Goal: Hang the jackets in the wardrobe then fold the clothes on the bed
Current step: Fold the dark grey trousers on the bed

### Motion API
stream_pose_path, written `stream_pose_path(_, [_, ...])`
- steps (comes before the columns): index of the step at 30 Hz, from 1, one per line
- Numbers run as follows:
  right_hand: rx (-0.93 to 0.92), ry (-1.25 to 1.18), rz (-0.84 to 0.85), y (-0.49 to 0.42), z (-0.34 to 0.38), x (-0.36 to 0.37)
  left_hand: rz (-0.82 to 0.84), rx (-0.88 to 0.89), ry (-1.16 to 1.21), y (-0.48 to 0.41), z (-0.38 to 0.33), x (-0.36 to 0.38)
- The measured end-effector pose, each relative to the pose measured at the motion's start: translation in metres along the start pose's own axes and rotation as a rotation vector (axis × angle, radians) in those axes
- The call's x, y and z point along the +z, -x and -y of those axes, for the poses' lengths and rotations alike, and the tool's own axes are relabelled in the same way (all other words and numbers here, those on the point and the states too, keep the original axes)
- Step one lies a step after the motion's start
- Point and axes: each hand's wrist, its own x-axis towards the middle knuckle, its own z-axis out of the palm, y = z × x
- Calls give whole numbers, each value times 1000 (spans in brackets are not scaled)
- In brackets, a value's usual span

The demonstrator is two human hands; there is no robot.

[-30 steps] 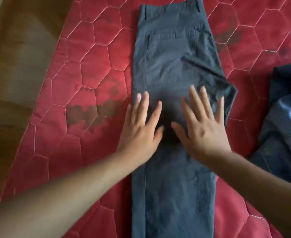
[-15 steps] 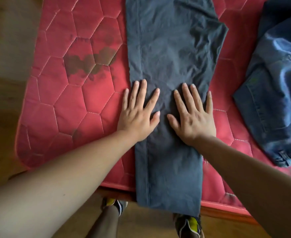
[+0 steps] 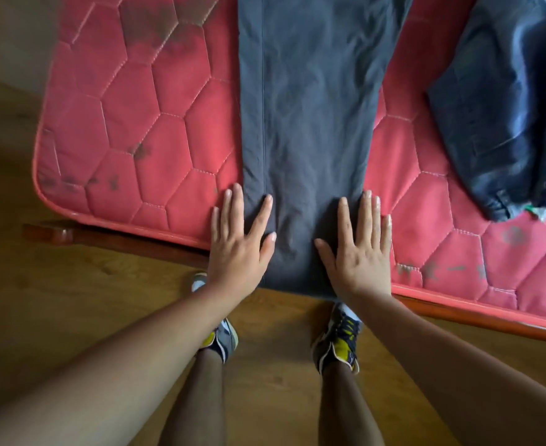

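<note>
Both hands, left hand (image 3: 237, 252) and right hand (image 3: 360, 255), press flat with straight fingers on the grey trousers' (image 3: 307, 123) hem; jeans (image 3: 506, 107) lie at 2 o'clock on the bed (image 3: 155, 140).

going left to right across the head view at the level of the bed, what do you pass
wooden floor → red mattress → left hand → grey trousers → right hand → blue jeans

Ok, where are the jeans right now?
In the head view the jeans lie at the upper right on the red mattress, right of the grey trousers with a strip of mattress between them, beyond the right hand.
</note>
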Motion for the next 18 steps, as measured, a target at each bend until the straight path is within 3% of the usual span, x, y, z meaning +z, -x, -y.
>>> stream_pose_path(2, [69, -203, -48, 22, 16, -4, -61, -26, 184, 20, -5, -1])
stream_pose_path(6, [347, -853, -2, 42, 31, -25, -44, -279, 724, 34, -15, -23])
stream_pose_path(10, [718, -1256, 205, 41, 23, -40, 165, -513, 1006, 26, -17, -47])
stream_pose_path(12, [800, -1309, 413, 44, 14, -39, 379, -490, 1075, 33, -9, -49])
stream_pose_path(15, [667, -1044, 675, 58, 4, -42, 767, -450, 1106, 56, 0, -50])
stream_pose_path(18, [592, -853, 711, 66, -1, -55, 893, -395, 954, 76, 11, -53])
